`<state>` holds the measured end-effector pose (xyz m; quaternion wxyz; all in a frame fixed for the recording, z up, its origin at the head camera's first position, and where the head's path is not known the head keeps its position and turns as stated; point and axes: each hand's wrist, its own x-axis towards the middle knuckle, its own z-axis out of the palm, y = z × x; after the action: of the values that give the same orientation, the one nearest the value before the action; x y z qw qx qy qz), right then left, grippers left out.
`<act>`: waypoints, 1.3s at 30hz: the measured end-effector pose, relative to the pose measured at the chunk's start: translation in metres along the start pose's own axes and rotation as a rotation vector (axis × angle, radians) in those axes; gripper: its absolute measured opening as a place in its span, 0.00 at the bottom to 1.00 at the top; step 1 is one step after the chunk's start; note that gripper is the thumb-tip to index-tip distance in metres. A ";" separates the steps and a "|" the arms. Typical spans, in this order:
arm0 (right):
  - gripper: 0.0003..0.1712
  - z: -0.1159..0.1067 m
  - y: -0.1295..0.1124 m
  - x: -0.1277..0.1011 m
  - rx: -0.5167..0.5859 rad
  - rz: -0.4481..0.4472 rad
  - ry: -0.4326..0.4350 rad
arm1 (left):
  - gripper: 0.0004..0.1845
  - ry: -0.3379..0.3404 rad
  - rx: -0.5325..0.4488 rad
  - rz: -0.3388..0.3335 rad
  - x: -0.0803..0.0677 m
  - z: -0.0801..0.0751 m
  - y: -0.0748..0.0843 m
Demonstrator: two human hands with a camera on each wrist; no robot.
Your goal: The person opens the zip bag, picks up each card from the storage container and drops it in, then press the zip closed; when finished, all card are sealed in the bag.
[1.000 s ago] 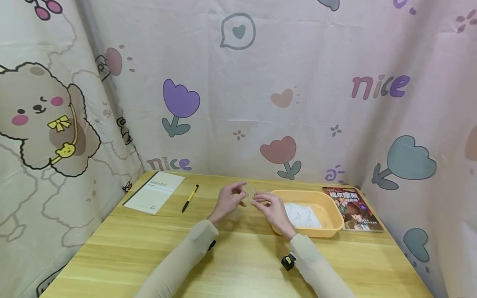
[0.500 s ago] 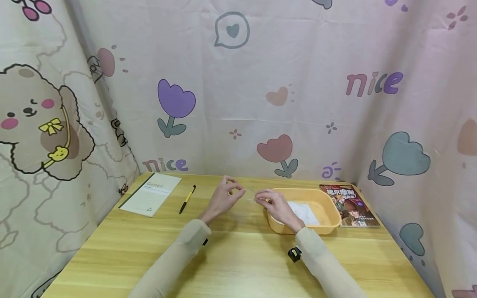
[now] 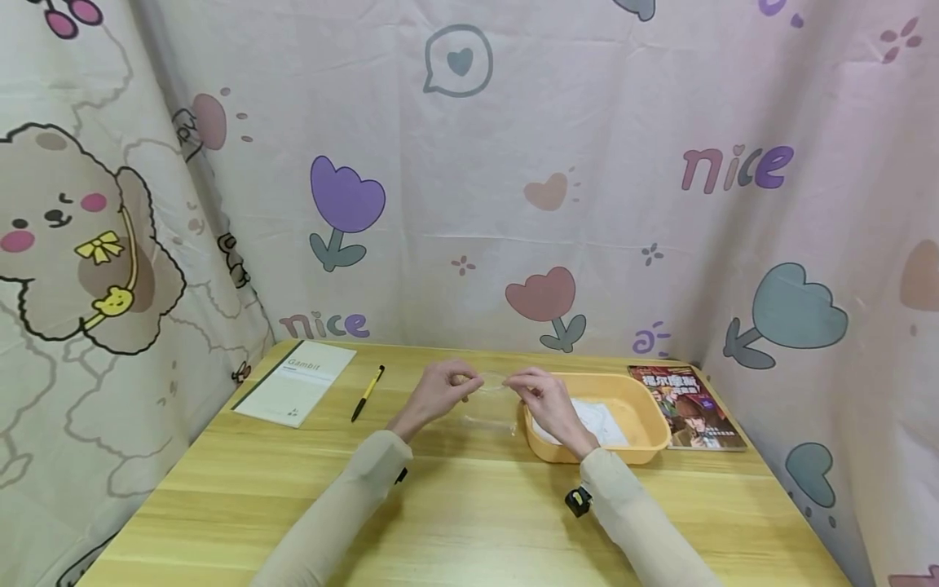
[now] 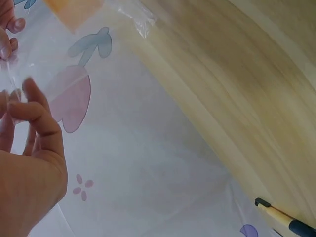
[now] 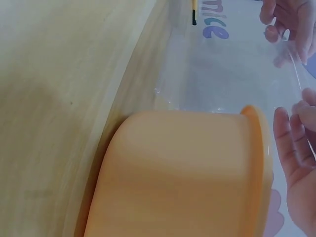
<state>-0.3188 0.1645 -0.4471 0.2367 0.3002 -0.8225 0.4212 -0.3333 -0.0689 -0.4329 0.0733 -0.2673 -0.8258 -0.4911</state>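
Observation:
Both hands hold a clear plastic bag (image 3: pixel 490 408) by its top edge above the wooden table (image 3: pixel 469 522). My left hand (image 3: pixel 460 380) pinches the bag's left end. My right hand (image 3: pixel 517 381) pinches its right end, just left of the orange tub (image 3: pixel 632 453). The bag hangs down between them and its lower edge reaches the tabletop. In the left wrist view the left hand (image 4: pixel 22 106) shows with the bag (image 4: pixel 129 15) stretching away. In the right wrist view the bag (image 5: pixel 197 74) spreads beside the tub (image 5: pixel 187 168), with the right hand (image 5: pixel 296 133) at the edge.
White crumpled material (image 3: pixel 597 417) lies inside the tub. A comic book (image 3: pixel 689 406) lies to the tub's right. A pen (image 3: pixel 367 393) and a notebook (image 3: pixel 297 391) lie at the back left. Patterned curtains close in the table on three sides.
The hands have drawn a little apart, and the clear bag is now spread between them and hanging to the table. The head view shifted slightly.

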 end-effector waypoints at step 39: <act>0.08 -0.003 -0.003 0.006 0.131 0.110 0.045 | 0.10 -0.080 -0.375 -0.276 0.007 -0.022 0.016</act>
<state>-0.3202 0.1640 -0.4402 0.2115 0.2600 -0.8030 0.4928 -0.3341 -0.0793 -0.4065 -0.0781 -0.1799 -0.7510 -0.6305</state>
